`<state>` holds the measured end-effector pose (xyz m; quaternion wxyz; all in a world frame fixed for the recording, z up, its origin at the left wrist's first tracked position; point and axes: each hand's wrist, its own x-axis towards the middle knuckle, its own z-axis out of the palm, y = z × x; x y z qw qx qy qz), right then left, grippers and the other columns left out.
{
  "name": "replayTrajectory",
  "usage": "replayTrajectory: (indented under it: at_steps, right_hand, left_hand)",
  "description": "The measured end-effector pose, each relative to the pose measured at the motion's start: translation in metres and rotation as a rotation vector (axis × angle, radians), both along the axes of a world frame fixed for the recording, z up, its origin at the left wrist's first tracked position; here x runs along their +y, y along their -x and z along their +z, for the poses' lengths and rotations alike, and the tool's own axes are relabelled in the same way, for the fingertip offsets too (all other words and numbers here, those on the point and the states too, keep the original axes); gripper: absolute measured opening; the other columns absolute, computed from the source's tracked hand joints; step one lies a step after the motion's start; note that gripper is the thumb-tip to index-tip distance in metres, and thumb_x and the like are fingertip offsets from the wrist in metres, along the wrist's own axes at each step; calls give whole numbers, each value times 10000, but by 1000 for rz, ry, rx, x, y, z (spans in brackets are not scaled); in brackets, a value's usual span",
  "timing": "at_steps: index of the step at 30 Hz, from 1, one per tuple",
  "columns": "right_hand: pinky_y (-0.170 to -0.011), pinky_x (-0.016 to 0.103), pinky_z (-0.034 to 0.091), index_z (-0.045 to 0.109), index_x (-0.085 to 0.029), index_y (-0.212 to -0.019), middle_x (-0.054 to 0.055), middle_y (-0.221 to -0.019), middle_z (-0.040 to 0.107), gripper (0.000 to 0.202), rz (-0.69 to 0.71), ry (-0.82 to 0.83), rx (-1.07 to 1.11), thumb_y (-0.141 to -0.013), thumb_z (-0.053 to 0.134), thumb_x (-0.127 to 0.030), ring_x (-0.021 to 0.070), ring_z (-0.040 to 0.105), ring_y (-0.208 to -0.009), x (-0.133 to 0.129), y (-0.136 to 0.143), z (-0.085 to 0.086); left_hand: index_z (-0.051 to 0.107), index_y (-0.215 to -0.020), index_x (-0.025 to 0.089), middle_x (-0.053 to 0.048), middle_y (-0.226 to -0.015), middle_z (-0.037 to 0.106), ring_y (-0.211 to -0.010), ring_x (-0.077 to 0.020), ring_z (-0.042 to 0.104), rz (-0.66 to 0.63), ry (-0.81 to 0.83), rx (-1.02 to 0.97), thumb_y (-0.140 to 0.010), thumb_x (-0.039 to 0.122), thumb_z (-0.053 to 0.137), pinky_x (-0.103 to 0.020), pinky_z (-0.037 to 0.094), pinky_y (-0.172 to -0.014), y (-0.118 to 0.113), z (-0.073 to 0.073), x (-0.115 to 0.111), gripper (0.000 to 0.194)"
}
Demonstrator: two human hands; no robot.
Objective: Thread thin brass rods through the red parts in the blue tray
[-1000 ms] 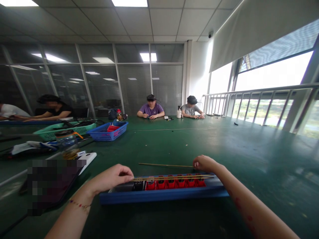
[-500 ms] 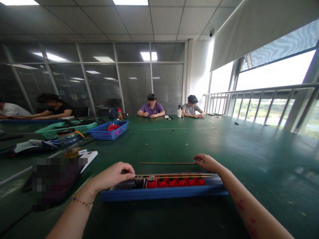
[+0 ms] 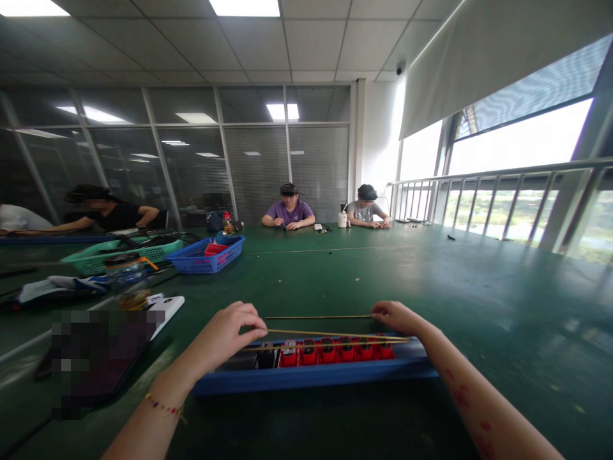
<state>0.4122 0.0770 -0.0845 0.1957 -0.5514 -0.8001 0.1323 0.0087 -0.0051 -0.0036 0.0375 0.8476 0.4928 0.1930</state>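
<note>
My left hand (image 3: 239,329) pinches the left end of a thin golden-brown stick (image 3: 325,333), raised a little above a long blue tray (image 3: 316,377). A second thin stick (image 3: 306,346) lies lengthwise across the tray, below the first. Beyond the tray, a third stick (image 3: 316,317) lies on the green table, and the fingers of my right hand (image 3: 390,313) close on its right end. Inside the tray stands a row of small red boxes (image 3: 309,359) with dark contents, next to a black piece (image 3: 265,359) on the left.
To the left lie a blue basket (image 3: 205,260), a green basket (image 3: 90,265), a jar (image 3: 128,281) and a white device (image 3: 167,317) beside a dark, partly blurred flat thing (image 3: 110,364). Two people sit across the table (image 3: 431,275); others sit far left.
My left hand has lifted its end of the stick and moved it slightly right and away, parting it from the stick below. The fingers of my right hand have drawn closer together.
</note>
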Motion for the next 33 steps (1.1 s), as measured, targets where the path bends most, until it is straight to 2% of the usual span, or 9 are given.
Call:
replayTrajectory:
  at_steps: [4, 7, 12, 15, 19, 23, 26, 30, 33]
  right_hand:
    - [-733, 275, 460, 630, -187, -955, 56, -903, 676, 322, -35, -47, 80, -810, 439, -402, 195, 606, -826, 1, -1, 7]
    - [-742, 281, 463, 604, -169, -945, 62, -874, 667, 365, -80, -75, 277, -817, 413, -454, 194, 601, -824, 0, -5, 15]
    - [-727, 271, 446, 573, -152, -841, 54, -782, 622, 394, -43, -105, 539, -814, 405, -508, 169, 572, -752, -18, -12, 37]
    - [-653, 250, 426, 578, -153, -787, 28, -736, 585, 435, 75, 17, 445, -812, 392, -545, 138, 521, -655, -37, -15, 53]
    - [-546, 215, 374, 610, -143, -904, 11, -719, 572, 455, 285, 303, 172, -717, 547, -553, 125, 484, -611, -54, -16, 67]
    - [-501, 193, 333, 615, -153, -880, -8, -679, 548, 461, 288, 368, 5, -636, 634, -543, 121, 468, -597, -56, -16, 67]
    - [-487, 188, 334, 615, -155, -827, -12, -673, 551, 448, 278, 376, -35, -586, 676, -528, 128, 481, -605, -53, -15, 63]
    - [-525, 203, 390, 628, -159, -795, -7, -672, 602, 400, 301, 477, 34, -578, 694, -488, 143, 533, -616, -50, -13, 57]
    - [-551, 217, 423, 644, -158, -778, -1, -654, 622, 360, 326, 582, 124, -613, 671, -477, 144, 555, -603, -52, -10, 57]
  left_hand:
    - [677, -860, 257, -5, -890, 612, -817, -163, 545, 15, -157, -30, -818, 426, 434, -222, 393, -742, 1, 3, 5, 299]
    - [671, -874, 245, -11, -927, 607, -835, -169, 547, 59, -254, -45, -821, 442, 423, -232, 387, -759, 6, 5, 13, 321]
    - [674, -842, 247, 2, -887, 624, -771, -152, 567, 68, -174, -18, -819, 407, 434, -216, 382, -683, 15, -9, 39, 288]
    - [684, -795, 244, 0, -852, 638, -739, -151, 574, 70, -50, 1, -799, 426, 451, -211, 375, -633, 15, -27, 58, 295]
    - [673, -806, 229, -6, -861, 651, -764, -156, 585, 60, 118, 3, -779, 439, 465, -210, 383, -666, 14, -47, 74, 297]
    - [656, -792, 212, -1, -784, 667, -724, -149, 602, 52, 209, 33, -753, 431, 496, -198, 394, -621, 14, -58, 85, 274]
    - [632, -888, 208, -2, -750, 664, -689, -152, 604, 63, 236, 63, -731, 406, 526, -205, 393, -598, 14, -63, 91, 274]
    - [573, -1061, 238, -2, -744, 652, -675, -160, 597, 72, 230, 100, -720, 393, 544, -227, 393, -606, 12, -65, 97, 376]
    - [608, -1002, 245, -23, -790, 635, -726, -175, 585, 77, 195, 113, -741, 413, 519, -245, 398, -636, 9, -67, 98, 322]
